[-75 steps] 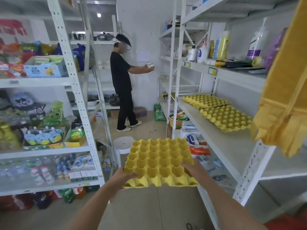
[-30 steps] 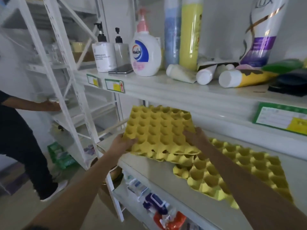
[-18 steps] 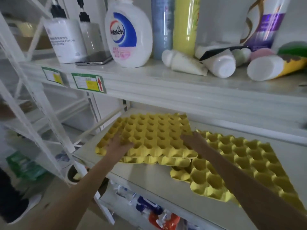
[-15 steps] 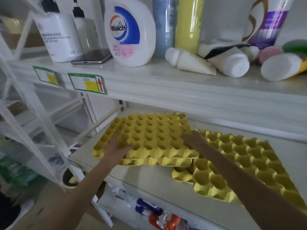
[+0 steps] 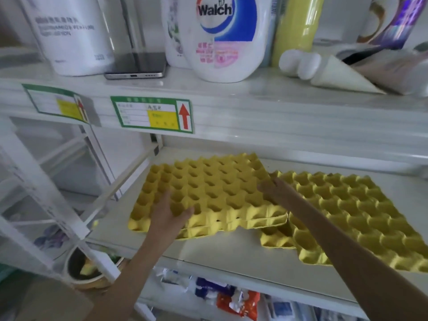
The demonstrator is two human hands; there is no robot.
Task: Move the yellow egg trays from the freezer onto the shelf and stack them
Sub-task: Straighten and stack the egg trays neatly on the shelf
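Resting flat on top, the fingers [image 5: 165,200] of the left hand [image 5: 168,215] are loosely spread across the near-left cups of the yellow moulded-pulp egg tray [image 5: 208,193], with the thumb sticking out to the right along the near edge. Right hand [image 5: 271,189] is over at that tray's right edge, fingers bunched together and touching the rim, though honestly I can't tell if they're curled around it or just pushing against it.

That tray sits on another yellow tray of the same kind [image 5: 231,229], you can see its edge peeking out underneath along the near side, so it's a stack of at least two. Both are on the white metal shelf board [image 5: 231,256], left part of it. Just to the right, touching or slightly tucked under the stack's corner, is a second yellow pulp egg tray [image 5: 352,216] lying at a bit of an angle.

One shelf up: a white Walch pump bottle with a blue and pink label [image 5: 220,38], a dark smartphone [image 5: 136,66] lying flat to its left, a white labelled bottle [image 5: 69,35] further left, and a white tube [image 5: 324,70] on its side to the right. Green-bordered price tag with a red arrow [image 5: 151,114] on the shelf's front lip. Below, colourful packets [image 5: 236,300], blurry.
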